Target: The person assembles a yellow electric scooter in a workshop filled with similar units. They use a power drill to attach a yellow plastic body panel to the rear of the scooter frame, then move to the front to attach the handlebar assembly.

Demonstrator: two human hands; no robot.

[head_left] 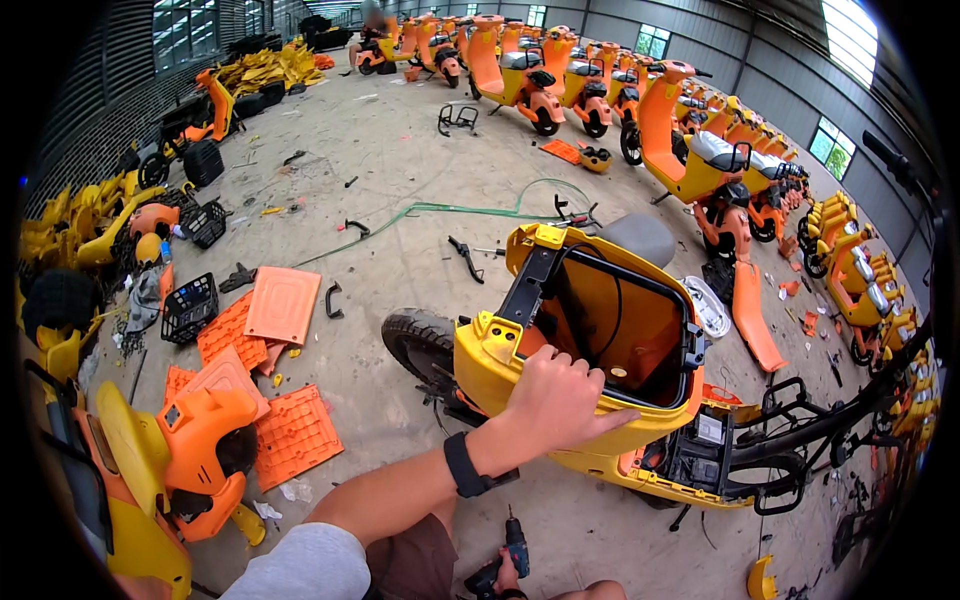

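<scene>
A partly stripped yellow scooter stands in front of me. Its yellow body shell (620, 455) surrounds a deep open compartment with a black frame along its rim. My left hand (560, 400) is curled over the near edge of this shell, thumb stretched to the right along it. A dark band circles that wrist. Low in the view, my right hand (508, 575) is closed round a cordless drill (514, 550), its bit pointing up, apart from the scooter. Much of the right hand's grip is hidden. A cable hangs inside the compartment.
Orange panels (285, 305) and black baskets (190, 305) lie on the floor to the left, beside another orange and yellow scooter (205, 440). A green strap (410, 210) runs across the floor. Rows of scooters (690, 140) fill the right side. A person (372, 45) sits far back.
</scene>
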